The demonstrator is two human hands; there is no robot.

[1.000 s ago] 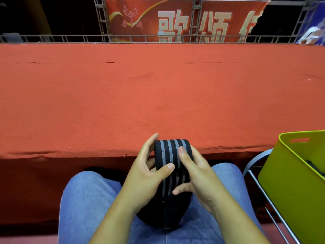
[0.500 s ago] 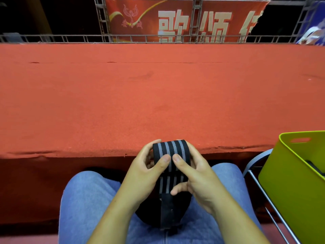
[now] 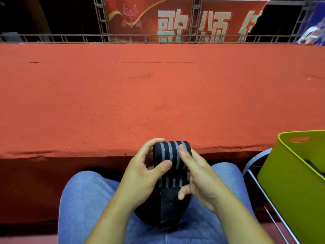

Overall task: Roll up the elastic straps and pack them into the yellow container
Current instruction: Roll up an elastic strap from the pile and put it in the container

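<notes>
A black elastic strap with grey stripes (image 3: 171,155) is rolled into a thick coil above my lap. My left hand (image 3: 142,175) grips the coil from the left, thumb pressed on its front. My right hand (image 3: 198,176) grips it from the right, thumb lying over the top of the roll. The strap's loose tail with a plain black end patch (image 3: 170,199) hangs down between my thighs. The yellow container (image 3: 288,187) stands at the right edge; something dark lies inside it, mostly hidden by the wall.
A wide red carpeted platform (image 3: 158,95) runs across in front of me, its edge just beyond my hands. The container sits on a metal-framed chair (image 3: 255,180) at my right. A metal railing and a red banner (image 3: 184,20) stand behind the platform.
The roll has been turned further, taking up more strap, so the black end patch has risen out of my lap. My thumbs have shifted on the coil; the hands stay in place.
</notes>
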